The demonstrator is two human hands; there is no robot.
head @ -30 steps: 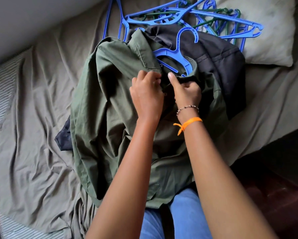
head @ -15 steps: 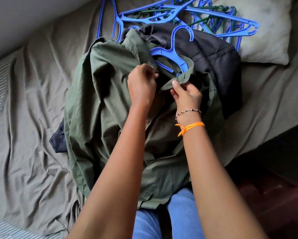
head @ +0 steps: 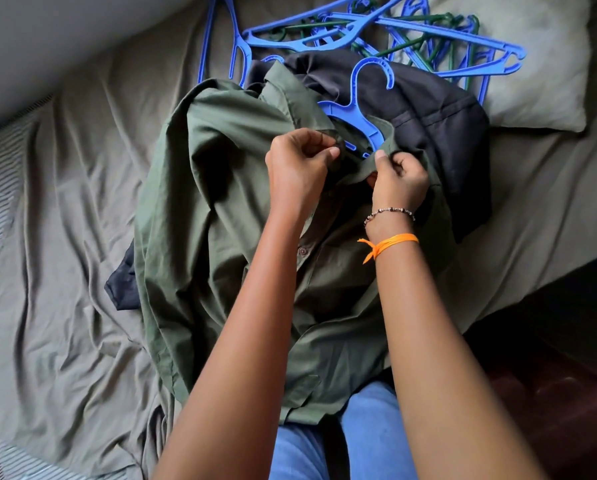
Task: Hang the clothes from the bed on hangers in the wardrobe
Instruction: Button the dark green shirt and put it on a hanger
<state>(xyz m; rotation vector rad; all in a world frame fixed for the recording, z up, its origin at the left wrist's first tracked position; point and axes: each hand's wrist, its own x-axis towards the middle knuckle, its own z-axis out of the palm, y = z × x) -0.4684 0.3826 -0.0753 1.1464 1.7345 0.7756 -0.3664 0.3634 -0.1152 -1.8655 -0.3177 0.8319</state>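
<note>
While both hands were bunched together at the collar a second ago, the left hand (head: 299, 164) and right hand (head: 399, 176) are now drawing apart, each pinching a collar edge of the olive-green cotton shirt (head: 203, 220). Lying mid-bed with the blue plastic hanger (head: 357, 112) already inside its neck, the shirt is seemingly being buttoned for hanging.

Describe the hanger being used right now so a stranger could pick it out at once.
Find the green shirt spread mid-bed over a black garment. At its collar sits a blue hanger. Unlike the loose hanger pile by the pillow, its shoulders are tucked inside the shirt.
</note>
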